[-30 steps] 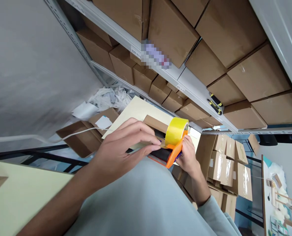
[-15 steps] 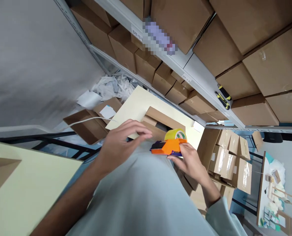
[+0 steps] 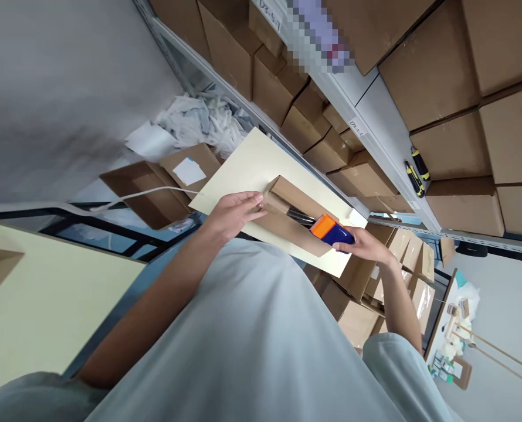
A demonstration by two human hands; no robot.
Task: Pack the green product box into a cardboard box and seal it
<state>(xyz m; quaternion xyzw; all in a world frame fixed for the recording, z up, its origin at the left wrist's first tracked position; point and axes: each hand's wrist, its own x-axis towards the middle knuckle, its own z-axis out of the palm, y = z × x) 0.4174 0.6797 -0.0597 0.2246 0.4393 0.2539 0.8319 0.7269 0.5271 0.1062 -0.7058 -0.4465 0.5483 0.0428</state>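
Observation:
My right hand (image 3: 361, 243) grips an orange and dark blue tape dispenser (image 3: 331, 230) above the right part of a long cardboard box (image 3: 294, 232). A shiny clear strip of packing tape (image 3: 300, 216) runs from the dispenser along the box, over a dark gap between its flaps. At the box's left end, my left hand (image 3: 232, 215) has its fingertips pinched at the tape's end; whether they also touch the cardboard I cannot tell. The box lies on a pale yellow tabletop (image 3: 247, 161).
Shelving (image 3: 382, 132) packed with cardboard boxes rises behind the table and bears two yellow-black utility knives (image 3: 414, 179). An open carton (image 3: 149, 190) and white crumpled wrapping (image 3: 203, 120) lie to the left. A white cable (image 3: 155, 189) reaches the table's edge. Stacked cartons (image 3: 360, 319) stand at right.
The dispenser has moved from in front of my body down over the box and turned. My left hand has moved forward to the box's left end, and tape now spans between the hands.

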